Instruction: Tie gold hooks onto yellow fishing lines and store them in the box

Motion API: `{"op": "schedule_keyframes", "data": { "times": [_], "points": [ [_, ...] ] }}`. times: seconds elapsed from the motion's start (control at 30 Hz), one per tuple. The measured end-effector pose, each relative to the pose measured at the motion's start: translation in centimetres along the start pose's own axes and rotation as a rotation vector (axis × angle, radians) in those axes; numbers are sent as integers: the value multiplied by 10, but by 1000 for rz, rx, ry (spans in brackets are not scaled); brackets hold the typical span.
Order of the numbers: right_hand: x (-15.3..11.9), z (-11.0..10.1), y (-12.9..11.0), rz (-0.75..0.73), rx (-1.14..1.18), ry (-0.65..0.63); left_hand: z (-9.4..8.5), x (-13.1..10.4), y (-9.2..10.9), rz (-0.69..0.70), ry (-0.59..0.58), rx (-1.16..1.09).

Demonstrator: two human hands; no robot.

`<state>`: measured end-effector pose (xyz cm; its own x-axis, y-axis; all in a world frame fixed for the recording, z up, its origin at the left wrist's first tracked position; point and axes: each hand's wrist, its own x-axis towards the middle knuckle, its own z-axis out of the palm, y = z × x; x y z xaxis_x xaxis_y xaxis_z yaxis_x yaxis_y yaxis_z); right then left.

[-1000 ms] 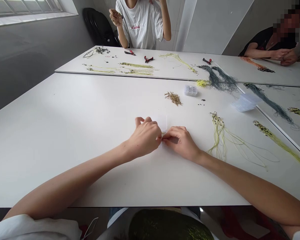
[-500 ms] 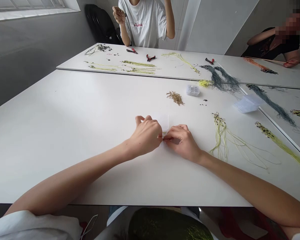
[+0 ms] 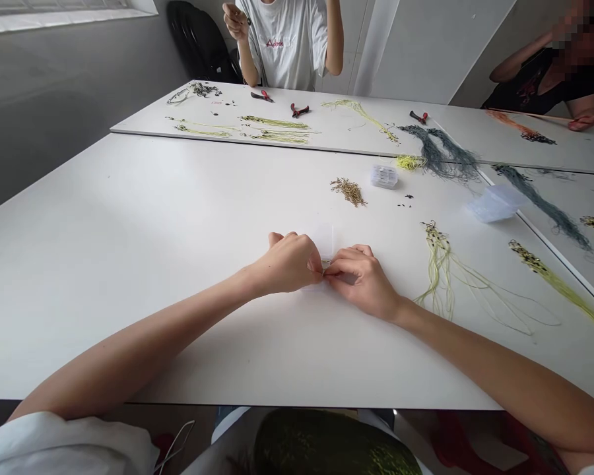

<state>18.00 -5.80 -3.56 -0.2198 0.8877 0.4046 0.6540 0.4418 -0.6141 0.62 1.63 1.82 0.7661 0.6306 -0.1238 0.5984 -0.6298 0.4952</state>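
Observation:
My left hand and my right hand meet above the white table, fingertips almost touching. Both are closed in a pinch, and whatever lies between the fingers is too small to make out. Under and behind them stands a see-through plastic box with its lid raised, partly hidden by my left hand. Beyond it is a heap of small gold-coloured metal pieces. Right of my right hand lies a bundle of yellow-green cords with dark fittings at its far end.
Farther back sit a small lidded plastic box, a yellow cord bundle and grey-blue cords. At right are a see-through container and another yellow-green bundle. Red-handled pliers lie on the far table, where a person in white sits.
My left hand has tilted and shifted slightly up, uncovering more of the plastic box below it. My right hand stays almost in place, still pinched. The view has moved slightly.

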Motion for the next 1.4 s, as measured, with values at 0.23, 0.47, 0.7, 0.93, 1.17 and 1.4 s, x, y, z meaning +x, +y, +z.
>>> {"op": "schedule_keyframes", "data": {
  "times": [0.23,0.47,0.7,0.93,1.17,1.4],
  "points": [
    [1,-1,1,16,13,-15,1,-1,1,1,12,0],
    [0,-1,1,27,15,-11,-2,2,-1,-6,19,26],
    [0,-1,1,15,16,-3,-2,2,1,-13,16,51],
    [3,-2,-1,0,-6,-25,-3,6,0,-70,-18,1],
    [1,0,1,1,-37,-19,-7,11,0,-124,-84,-27],
    [-6,-3,1,-1,-30,19,-5,7,-2,-115,-53,-26]
  ]
}}
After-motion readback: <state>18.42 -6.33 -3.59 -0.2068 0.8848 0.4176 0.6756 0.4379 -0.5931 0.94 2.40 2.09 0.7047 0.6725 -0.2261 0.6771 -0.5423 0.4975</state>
